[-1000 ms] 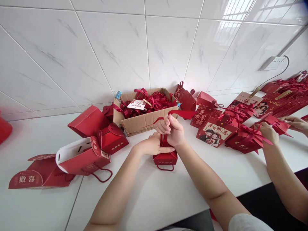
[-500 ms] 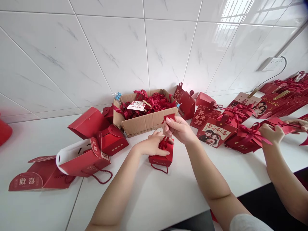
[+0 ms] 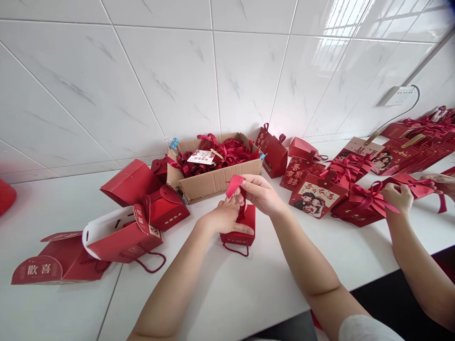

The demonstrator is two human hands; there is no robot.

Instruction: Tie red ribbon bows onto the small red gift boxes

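A small red box (image 3: 249,219) with a dark red cord handle lies on the white table, in front of the cardboard box. My left hand (image 3: 227,219) rests on its left side and top, fingers spread, the thumb lying across the front. Above the box, my right hand (image 3: 259,190) pinches a red ribbon (image 3: 234,185), which is folded over at its upper end and runs down to the box top. Part of the ribbon and of my left fingers is hidden behind my right hand.
A cardboard box (image 3: 220,179) of ribbons stands behind. Red boxes (image 3: 122,237) sit at left, and decorated boxes and bags (image 3: 318,195) at right. Another person's hands (image 3: 397,196) work with a ribboned red box at far right.
My right hand has shifted slightly down, and the ribbon in it now folds over to the left above my left hand. The other person's fingers have moved a little on their ribbon.
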